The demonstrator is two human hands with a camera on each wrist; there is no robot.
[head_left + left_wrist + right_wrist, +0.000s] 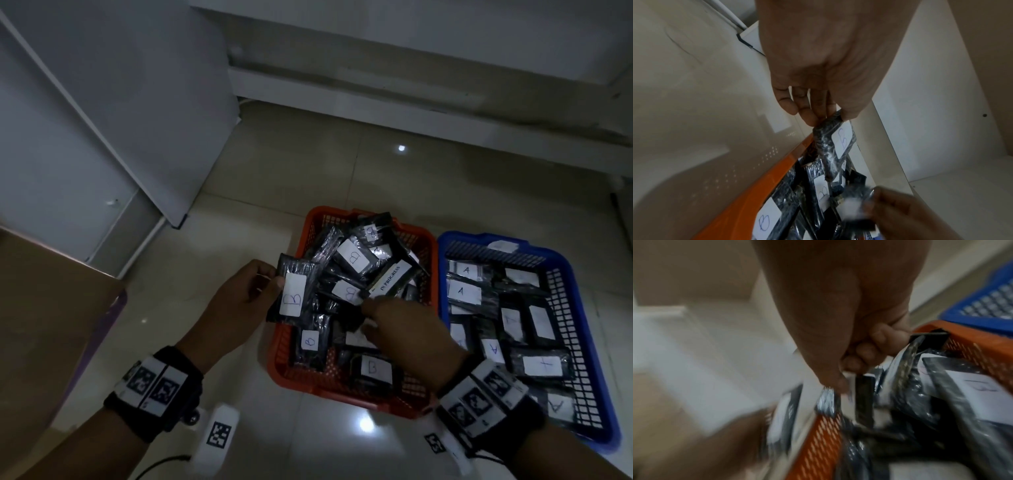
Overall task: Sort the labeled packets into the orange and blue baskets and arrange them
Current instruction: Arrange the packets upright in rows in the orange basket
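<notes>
The left hand (239,298) is pinching 1 B-labeled packet (295,293) over the orange basket's (284,363) left rim; the right hand (407,329) (fingers curled, blurred) is digging among the basket's packets beside the blue basket (589,346).

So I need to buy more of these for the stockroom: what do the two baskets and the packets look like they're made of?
The orange basket and the blue basket look like moulded plastic: smooth rims, perforated grid walls. The packet that the left hand pinches looks like glossy black plastic film, since it crinkles and glints; its white label with a handwritten B is probably paper.
</notes>
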